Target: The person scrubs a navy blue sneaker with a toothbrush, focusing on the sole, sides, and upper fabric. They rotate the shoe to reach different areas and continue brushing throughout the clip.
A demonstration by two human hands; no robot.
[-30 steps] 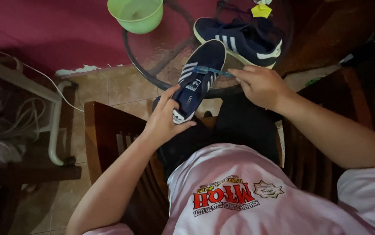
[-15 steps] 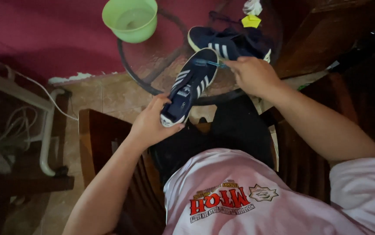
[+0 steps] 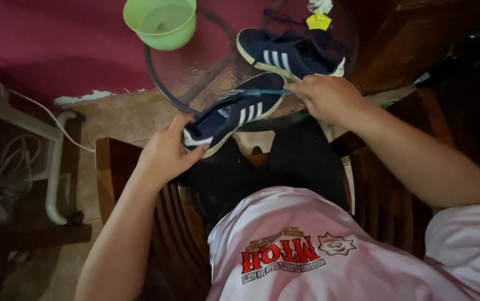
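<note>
Round glass table (image 3: 195,72) ahead. Left hand (image 3: 165,153) closing on navy sneaker (image 3: 234,114) heel; right hand (image 3: 326,97) pinching thin teal brush (image 3: 265,92). Risking sneaker slipping, nudging green bowl (image 3: 161,22).

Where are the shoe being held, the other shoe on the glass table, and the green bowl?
held shoe (image 3: 234,114), head view, on its striped side.
other shoe (image 3: 284,53), head view, on its dark upper.
green bowl (image 3: 162,25), head view, on its inner wall.

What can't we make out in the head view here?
- Right hand: its fingers curl under, hiding how they grip the thin teal tool.
- Left hand covers the heel of the held shoe.
- White object: cut by top edge.
- Green bowl: contents unclear.
</note>
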